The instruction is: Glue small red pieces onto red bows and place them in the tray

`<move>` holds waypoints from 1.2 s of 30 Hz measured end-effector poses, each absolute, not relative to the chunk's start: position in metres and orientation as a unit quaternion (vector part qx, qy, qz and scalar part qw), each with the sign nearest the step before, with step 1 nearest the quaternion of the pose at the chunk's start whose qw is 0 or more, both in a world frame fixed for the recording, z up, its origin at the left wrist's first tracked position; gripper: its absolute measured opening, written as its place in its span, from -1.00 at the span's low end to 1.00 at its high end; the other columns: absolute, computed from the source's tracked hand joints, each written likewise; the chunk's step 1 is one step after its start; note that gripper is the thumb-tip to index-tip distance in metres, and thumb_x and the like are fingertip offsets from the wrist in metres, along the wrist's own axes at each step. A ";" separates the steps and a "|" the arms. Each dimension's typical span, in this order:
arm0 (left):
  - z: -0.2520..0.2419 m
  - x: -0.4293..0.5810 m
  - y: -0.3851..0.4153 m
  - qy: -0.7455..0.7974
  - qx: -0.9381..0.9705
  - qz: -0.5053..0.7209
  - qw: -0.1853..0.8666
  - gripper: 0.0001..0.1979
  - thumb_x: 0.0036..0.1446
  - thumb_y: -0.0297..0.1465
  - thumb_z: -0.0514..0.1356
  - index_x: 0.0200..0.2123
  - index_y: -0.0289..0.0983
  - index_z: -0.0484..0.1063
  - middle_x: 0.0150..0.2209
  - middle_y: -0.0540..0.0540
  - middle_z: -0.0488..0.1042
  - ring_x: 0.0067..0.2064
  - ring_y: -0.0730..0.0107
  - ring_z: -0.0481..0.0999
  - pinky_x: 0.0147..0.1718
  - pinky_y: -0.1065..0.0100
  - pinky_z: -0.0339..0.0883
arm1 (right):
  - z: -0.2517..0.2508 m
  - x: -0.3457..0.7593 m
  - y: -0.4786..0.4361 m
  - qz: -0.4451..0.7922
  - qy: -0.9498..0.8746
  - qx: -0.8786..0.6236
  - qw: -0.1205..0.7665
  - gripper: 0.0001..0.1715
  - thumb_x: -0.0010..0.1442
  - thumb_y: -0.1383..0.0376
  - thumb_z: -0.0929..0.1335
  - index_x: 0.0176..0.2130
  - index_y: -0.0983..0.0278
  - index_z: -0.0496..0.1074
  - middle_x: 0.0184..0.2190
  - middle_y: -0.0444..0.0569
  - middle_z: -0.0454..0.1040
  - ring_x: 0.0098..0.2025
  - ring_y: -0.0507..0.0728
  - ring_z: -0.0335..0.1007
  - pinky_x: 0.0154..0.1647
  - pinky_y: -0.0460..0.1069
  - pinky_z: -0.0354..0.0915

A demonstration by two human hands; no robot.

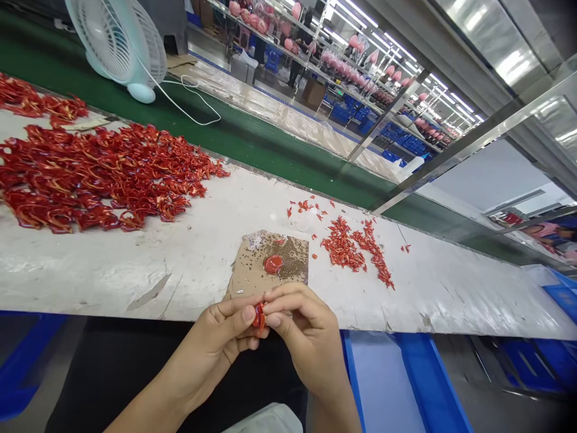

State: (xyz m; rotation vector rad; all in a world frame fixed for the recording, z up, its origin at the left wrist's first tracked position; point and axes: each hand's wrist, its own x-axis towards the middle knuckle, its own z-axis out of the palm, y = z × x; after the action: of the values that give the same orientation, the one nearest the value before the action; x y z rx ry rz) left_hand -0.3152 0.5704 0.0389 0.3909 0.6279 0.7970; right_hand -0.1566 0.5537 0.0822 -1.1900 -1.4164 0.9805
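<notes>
My left hand (225,337) and my right hand (306,337) meet at the near edge of the white worktable (180,264). Together they pinch a small red plastic piece (258,317) between thumbs and fingertips. Just beyond them lies a brown cardboard pad (252,270) carrying one round red piece (273,263). A big heap of red pieces (99,174) covers the table's left side. A smaller pile of red bits (356,249) lies to the right of the cardboard.
A white desk fan (119,42) stands at the back left on a green conveyor belt (252,141), its cord trailing right. Blue bins (406,385) sit below the table edge. Shelves with pink items (351,69) and a metal frame (473,138) fill the background.
</notes>
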 end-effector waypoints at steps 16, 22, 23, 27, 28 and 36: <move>0.030 -0.324 0.564 0.364 0.267 0.382 0.806 -0.73 0.01 -0.27 0.43 -0.20 -0.22 0.60 -0.33 -0.07 0.61 -0.34 0.46 0.55 -0.26 0.49 0.47 | 0.063 -0.166 0.543 0.549 -0.443 -0.454 0.544 -0.65 0.09 0.31 0.55 -0.10 0.09 0.54 -0.09 -0.03 0.48 -0.04 0.18 0.47 -0.01 0.09 0.43; 0.023 -0.342 0.562 0.494 0.492 0.529 0.485 -0.73 0.00 -0.37 0.43 -0.16 -0.12 0.60 -0.24 -0.01 0.64 -0.30 0.38 0.62 -0.40 0.51 0.50 | 0.053 -0.179 0.545 0.661 -0.330 -0.391 0.549 -0.32 -0.02 0.19 0.61 0.06 0.21 0.46 -0.08 0.07 0.56 -0.10 0.21 0.53 -0.02 0.10 0.44; 0.025 -0.346 0.563 0.465 0.576 0.551 0.385 -0.70 0.03 -0.44 0.41 -0.13 -0.12 0.58 -0.21 0.01 0.63 -0.29 0.41 0.61 -0.36 0.51 0.50 | 0.051 -0.183 0.544 0.676 -0.321 -0.388 0.539 -0.38 0.00 0.21 0.60 0.04 0.24 0.47 -0.10 0.08 0.58 -0.10 0.21 0.54 -0.01 0.10 0.44; 0.033 -0.356 0.572 0.298 0.797 0.505 0.144 -0.56 0.07 -0.62 0.34 0.04 -0.29 0.46 -0.10 -0.11 0.60 -0.10 0.43 0.56 -0.08 0.41 0.45 | 0.041 -0.192 0.538 0.691 -0.265 -0.377 0.558 -0.63 0.07 0.30 0.56 -0.10 0.24 0.52 -0.20 0.00 0.59 -0.15 0.14 0.51 -0.10 0.03 0.43; 0.035 -0.356 0.575 0.279 0.818 0.484 0.135 -0.53 0.06 -0.62 0.34 0.07 -0.34 0.44 -0.09 -0.15 0.59 -0.06 0.41 0.55 -0.05 0.38 0.44 | 0.039 -0.192 0.536 0.686 -0.250 -0.375 0.571 -0.67 0.07 0.31 0.55 -0.13 0.23 0.52 -0.22 -0.03 0.58 -0.18 0.11 0.50 -0.12 0.00 0.42; 0.041 -0.328 0.582 0.216 0.834 0.480 0.164 -0.49 0.01 -0.75 0.30 0.05 -0.38 0.46 -0.19 -0.14 0.58 -0.14 0.37 0.54 -0.18 0.31 0.43 | 0.036 -0.178 0.515 0.582 -0.212 -0.426 0.659 -0.77 0.11 0.29 0.54 -0.18 0.25 0.57 -0.22 -0.03 0.62 -0.16 0.11 0.54 -0.04 0.00 0.43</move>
State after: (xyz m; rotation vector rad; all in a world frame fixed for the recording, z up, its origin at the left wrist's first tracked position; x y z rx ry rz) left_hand -0.3280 0.5824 0.0408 2.3783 0.6159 1.3693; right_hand -0.1781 0.5152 0.0361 -0.9655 -0.4797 1.3179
